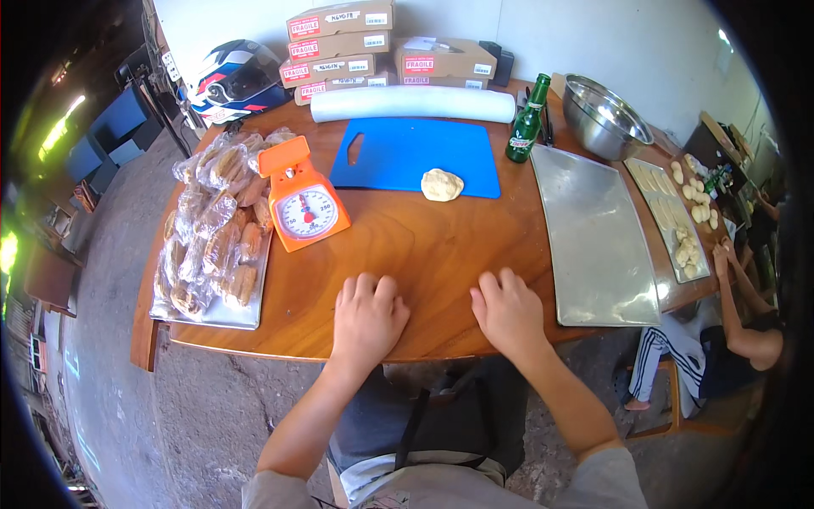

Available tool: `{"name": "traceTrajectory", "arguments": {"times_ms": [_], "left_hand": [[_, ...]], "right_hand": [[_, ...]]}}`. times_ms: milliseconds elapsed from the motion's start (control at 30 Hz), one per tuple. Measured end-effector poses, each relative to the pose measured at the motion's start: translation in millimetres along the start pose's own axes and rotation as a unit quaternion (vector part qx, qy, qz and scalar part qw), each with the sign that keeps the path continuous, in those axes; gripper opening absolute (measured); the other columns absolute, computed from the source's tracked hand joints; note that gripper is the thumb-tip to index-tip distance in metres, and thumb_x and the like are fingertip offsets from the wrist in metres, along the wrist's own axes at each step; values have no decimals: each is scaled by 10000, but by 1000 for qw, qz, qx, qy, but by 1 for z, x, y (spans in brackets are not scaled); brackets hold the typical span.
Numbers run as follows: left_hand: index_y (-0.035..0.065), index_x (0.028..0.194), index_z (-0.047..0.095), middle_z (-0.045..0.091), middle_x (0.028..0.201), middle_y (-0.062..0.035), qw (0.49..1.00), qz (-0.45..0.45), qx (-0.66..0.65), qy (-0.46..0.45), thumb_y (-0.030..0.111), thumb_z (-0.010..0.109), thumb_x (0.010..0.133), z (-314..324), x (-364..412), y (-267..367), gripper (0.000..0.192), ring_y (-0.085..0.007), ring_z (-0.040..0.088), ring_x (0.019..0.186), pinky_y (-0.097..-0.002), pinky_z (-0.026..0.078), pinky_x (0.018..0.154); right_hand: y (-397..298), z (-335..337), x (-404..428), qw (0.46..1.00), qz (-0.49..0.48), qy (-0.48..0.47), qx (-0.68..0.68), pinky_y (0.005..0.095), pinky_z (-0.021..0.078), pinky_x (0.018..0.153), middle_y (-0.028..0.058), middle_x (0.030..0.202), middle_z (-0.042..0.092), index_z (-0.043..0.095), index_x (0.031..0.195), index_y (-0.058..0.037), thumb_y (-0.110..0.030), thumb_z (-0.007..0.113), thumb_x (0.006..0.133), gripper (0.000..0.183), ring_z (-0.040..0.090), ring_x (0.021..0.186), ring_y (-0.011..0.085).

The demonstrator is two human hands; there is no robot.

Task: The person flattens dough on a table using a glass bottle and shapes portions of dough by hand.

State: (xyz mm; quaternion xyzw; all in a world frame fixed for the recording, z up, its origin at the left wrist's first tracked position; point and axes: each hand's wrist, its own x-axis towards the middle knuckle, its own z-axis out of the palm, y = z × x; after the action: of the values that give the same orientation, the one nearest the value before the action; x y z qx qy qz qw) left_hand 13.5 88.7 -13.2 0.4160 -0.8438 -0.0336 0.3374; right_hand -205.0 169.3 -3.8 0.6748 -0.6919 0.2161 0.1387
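Note:
My left hand [370,313] rests at the near edge of the wooden table [407,254], palm down, fingers a little bent, holding nothing. To its right, my right hand [509,310] lies palm down in much the same way, also with nothing in it. Beyond them a lump of dough [442,184] sits on the near edge of a blue cutting board [407,149]. An orange kitchen scale [308,203] with a dial stands left of the board. A bare metal tray [594,242] lies right of my right hand.
Plastic-wrapped bread [216,235] fills a tray at left. Behind are a helmet [238,83], cardboard boxes [340,48] and a white roll [413,104]. A green glass bottle [528,121] and steel bowl [604,118] stand back right. Another tray [668,216] holds dough, near a seated person.

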Motion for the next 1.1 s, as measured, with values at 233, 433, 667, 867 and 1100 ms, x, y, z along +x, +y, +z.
{"name": "traceTrajectory", "arguments": {"times_ms": [233,433,667,867,1100], "left_hand": [[69,856,579,561,897,-133,997,47,-20,-50,120,642,789,5,8,21,105,-356,542,879,-466,461,784],[67,845,575,562,903,-136,1000,7,-4,-22,116,649,782,-11,-11,1,108,-358,546,889,-467,460,782],[52,803,556,555,892,-141,999,39,-14,-19,127,644,767,5,9,20,121,-357,538,881,-478,454,765],[56,816,528,548,878,-150,1000,-2,18,-1,105,628,760,-8,-2,-20,125,-370,538,833,-486,461,746],[65,849,542,556,876,-130,993,1,89,-71,121,631,759,-19,-5,16,139,-332,549,863,-471,459,784]], "right_hand": [[-24,-3,11,982,-148,-25,118,433,466,684,117,880,513,548,880,-88,-128,660,790,150,543,823,333],[6,1,4,993,-70,-2,95,465,452,730,122,893,531,547,863,-82,-111,676,775,158,527,859,344],[-26,4,24,979,-143,-23,143,466,434,736,126,884,520,541,846,-76,-113,651,796,126,511,883,356],[23,11,8,989,-98,13,114,477,433,728,110,861,539,553,836,-79,-129,656,812,117,527,856,342],[-26,-12,2,973,-143,-23,180,472,434,713,83,795,529,576,742,-77,-161,690,800,153,523,828,310]]}}
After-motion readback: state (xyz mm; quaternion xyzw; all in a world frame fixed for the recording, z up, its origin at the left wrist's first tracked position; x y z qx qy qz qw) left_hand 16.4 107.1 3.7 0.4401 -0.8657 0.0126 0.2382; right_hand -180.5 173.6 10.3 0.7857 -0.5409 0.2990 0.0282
